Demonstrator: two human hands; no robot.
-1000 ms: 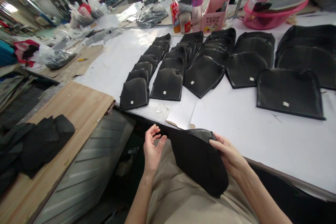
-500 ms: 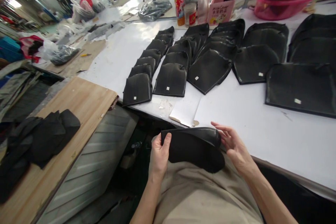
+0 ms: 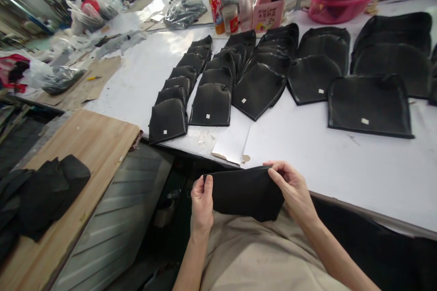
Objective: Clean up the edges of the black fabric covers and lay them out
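A black flat piece of material [image 3: 244, 194], soft-looking like fabric or leather, is stretched between my two hands above my lap. My left hand [image 3: 202, 207] pinches its left top corner, thumb on the near face. At the right top corner my right hand [image 3: 290, 186] grips the edge between thumb and fingers. Beyond my hands, overlapping rows of similar black pieces lie on the white table; the nearest ones, such as this black piece with a small white sticker [image 3: 210, 104] and the wider black piece [image 3: 370, 105], show white squares.
The white-topped table [image 3: 290, 145] has its edge just past my hands. Loose black pieces [image 3: 51, 193] lie on a wooden board [image 3: 99, 138] at left. Behind the rows stand a drink bottle [image 3: 215, 7], a jar [image 3: 231, 19], a pink box [image 3: 271, 7] and a pink basin [image 3: 341, 7].
My right hand has closed on the black piece's right corner, where its fingers were apart before. The piece now hangs flatter, its upper fold no longer gaping. The view has shifted slightly right.
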